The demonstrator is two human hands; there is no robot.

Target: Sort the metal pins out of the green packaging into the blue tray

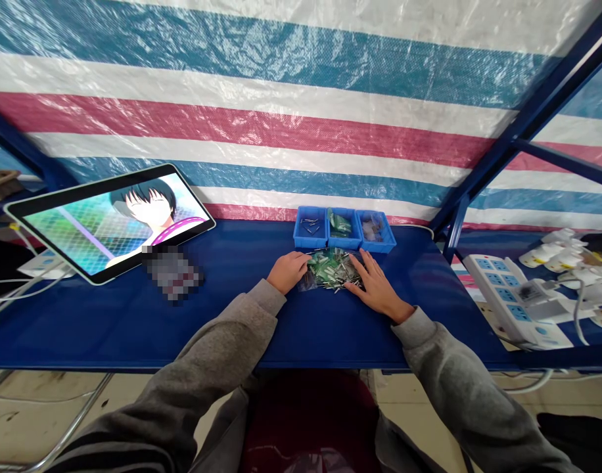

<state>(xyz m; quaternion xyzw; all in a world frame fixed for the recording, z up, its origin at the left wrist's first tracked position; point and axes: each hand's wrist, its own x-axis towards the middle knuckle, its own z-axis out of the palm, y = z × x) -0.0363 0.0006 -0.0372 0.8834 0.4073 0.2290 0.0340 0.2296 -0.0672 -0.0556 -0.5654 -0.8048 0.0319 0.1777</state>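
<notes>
A mixed pile of small metal pieces and green packets (333, 269) lies on the blue table (222, 328). My left hand (287, 270) touches the pile's left edge, its fingers pressed together; what they hold, if anything, is hidden. My right hand (377, 286) rests at the pile's right side with fingers spread. Just behind the pile stand three joined blue bins: the left bin (311, 242) has a few thin metal pieces, the middle bin (344, 241) has green packets, and the right bin (380, 246) has clear packets.
A tablet (118, 220) showing a cartoon picture leans at the left, with a blurred item (173, 274) before it. At the right are a white power strip (515, 305) and white plugs (567, 259) with cables. Striped sheeting (291, 131) hangs behind the table.
</notes>
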